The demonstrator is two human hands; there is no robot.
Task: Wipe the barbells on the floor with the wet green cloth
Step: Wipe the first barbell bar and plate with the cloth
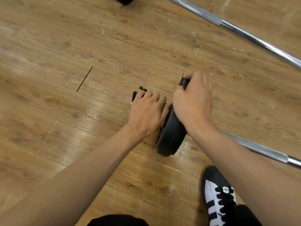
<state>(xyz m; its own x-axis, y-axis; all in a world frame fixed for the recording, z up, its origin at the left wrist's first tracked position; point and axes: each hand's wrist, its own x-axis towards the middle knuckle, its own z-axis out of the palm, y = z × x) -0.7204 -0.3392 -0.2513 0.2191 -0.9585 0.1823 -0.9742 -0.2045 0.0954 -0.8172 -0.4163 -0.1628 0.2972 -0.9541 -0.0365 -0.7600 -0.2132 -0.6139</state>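
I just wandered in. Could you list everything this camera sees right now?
floor: one, brown wood planks, fills the view
weight plate: one, black, standing on edge, centre
near barbell shaft: one, silver, runs right from the plate
far barbell shaft: one, silver, top right
dark object: one, black, top edge, cut off
green cloth: one, mostly hidden under the left hand
shoe: one, black and white, bottom right
left hand: grips the cloth, left of the plate
right hand: grips the plate's upper rim
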